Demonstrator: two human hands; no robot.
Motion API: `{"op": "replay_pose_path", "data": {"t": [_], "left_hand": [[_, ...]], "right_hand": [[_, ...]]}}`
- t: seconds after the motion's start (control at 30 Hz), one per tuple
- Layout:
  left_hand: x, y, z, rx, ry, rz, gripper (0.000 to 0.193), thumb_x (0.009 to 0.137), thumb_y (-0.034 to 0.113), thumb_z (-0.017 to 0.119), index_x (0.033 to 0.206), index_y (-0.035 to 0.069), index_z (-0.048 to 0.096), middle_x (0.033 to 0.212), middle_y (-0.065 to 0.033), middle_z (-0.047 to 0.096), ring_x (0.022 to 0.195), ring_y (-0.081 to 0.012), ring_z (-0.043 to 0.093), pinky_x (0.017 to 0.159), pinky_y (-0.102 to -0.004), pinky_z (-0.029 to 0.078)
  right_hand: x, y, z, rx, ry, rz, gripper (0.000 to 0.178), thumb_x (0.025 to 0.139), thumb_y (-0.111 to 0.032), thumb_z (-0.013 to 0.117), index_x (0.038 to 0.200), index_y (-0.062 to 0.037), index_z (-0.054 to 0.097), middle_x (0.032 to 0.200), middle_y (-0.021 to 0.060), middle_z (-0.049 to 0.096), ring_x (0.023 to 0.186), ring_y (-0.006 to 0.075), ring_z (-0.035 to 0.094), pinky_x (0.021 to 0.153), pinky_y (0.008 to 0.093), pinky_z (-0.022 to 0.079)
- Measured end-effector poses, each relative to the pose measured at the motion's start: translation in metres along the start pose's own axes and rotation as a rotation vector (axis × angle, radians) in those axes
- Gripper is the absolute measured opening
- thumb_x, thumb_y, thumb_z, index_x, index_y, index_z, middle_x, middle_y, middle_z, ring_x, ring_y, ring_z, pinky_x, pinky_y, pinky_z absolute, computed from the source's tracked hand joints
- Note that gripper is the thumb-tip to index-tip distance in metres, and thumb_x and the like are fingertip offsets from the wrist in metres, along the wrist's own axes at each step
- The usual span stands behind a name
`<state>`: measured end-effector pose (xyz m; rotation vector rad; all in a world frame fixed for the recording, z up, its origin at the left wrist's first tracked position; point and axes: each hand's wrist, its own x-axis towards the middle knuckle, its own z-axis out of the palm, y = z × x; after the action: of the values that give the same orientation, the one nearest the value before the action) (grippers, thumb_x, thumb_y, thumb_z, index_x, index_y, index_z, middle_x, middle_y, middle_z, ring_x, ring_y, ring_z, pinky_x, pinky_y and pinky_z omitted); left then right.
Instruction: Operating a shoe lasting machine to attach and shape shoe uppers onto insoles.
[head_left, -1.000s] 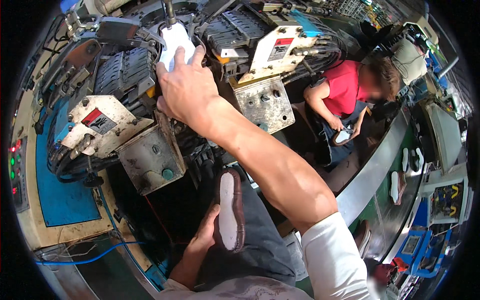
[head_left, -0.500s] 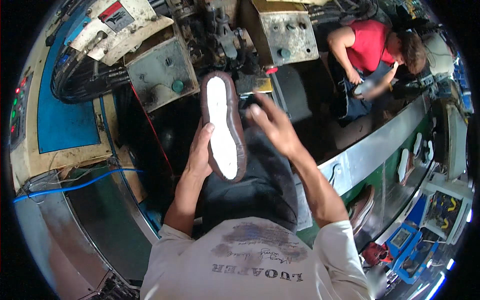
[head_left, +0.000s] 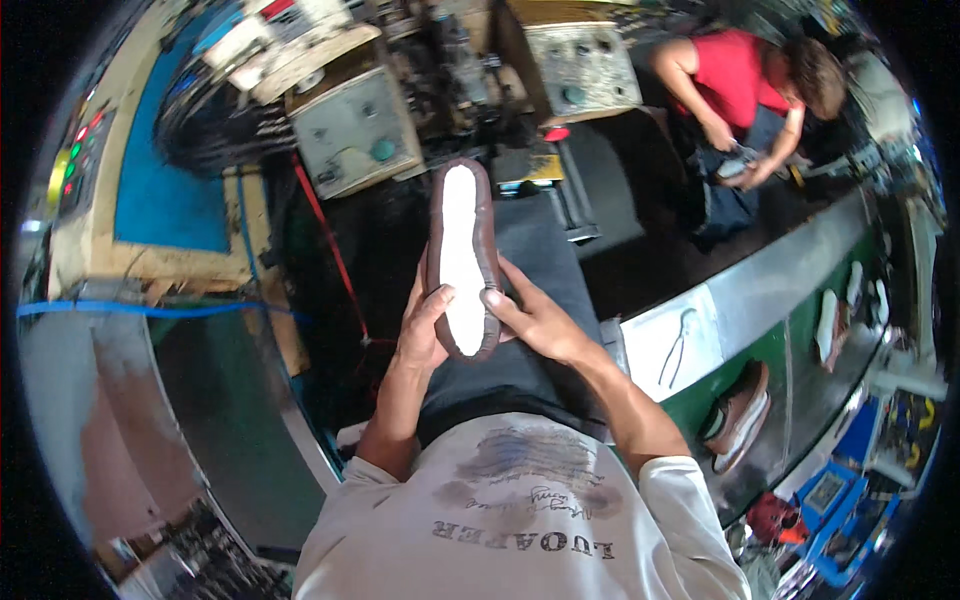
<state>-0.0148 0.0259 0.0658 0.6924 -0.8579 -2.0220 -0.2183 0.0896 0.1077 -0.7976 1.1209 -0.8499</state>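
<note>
Between my two hands is a brown shoe upper [head_left: 487, 235], bottom side up, with a white insole showing along its middle. It points away from me over my lap. My left hand [head_left: 425, 325] grips its near left side, thumb on the edge of the white insole and fingers out of sight beneath. On the opposite side my right hand [head_left: 540, 318] holds it the same way, thumb pressing the right rim near the closer end. Ahead of the shoe stands a grimy machine [head_left: 465, 80].
Two control boxes [head_left: 355, 135] [head_left: 585, 75] flank the machine. At right a metal-edged bench carries pliers [head_left: 680, 345] on a pale sheet, a brown shoe pair [head_left: 738, 415] and more uppers [head_left: 828, 325]. A co-worker in red [head_left: 735, 80] handles a shoe. A blue hose [head_left: 160, 310] crosses at left.
My right hand has come in from beside the shoe and taken hold of its right side. My left hand keeps its grip. The view has shifted, and the pliers now show.
</note>
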Motion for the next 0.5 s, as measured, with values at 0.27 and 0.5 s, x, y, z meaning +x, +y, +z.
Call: {"op": "replay_pose_path", "data": {"t": [0.27, 0.5], "left_hand": [[-0.122, 0.046, -0.163, -0.127, 0.629, 0.106, 0.057, 0.109, 0.032, 0.066, 0.153, -0.001, 0.051, 0.119, -0.0200, 0.074, 0.111, -0.0394, 0.074, 0.096, -0.0543, 0.063], [-0.177, 0.152, -0.380, 1.337, 1.237, 0.179, 0.071, 0.094, 0.001, 0.077, 0.161, 0.000, 0.054, 0.150, -0.0130, 0.067, 0.130, -0.0253, 0.063, 0.116, -0.0350, 0.046]], "right_hand": [[-0.025, 0.053, -0.037, 0.017, 0.222, 0.069, 0.046, 0.115, -0.016, 0.061, 0.153, 0.0098, 0.056, 0.116, 0.0195, 0.080, 0.103, 0.0223, 0.078, 0.096, 0.0340, 0.064], [-0.054, 0.061, -0.075, 0.089, 0.397, 0.045, 0.043, 0.115, -0.016, 0.060, 0.149, 0.0098, 0.058, 0.118, 0.0210, 0.079, 0.100, 0.0273, 0.080, 0.092, 0.0406, 0.067]]}}
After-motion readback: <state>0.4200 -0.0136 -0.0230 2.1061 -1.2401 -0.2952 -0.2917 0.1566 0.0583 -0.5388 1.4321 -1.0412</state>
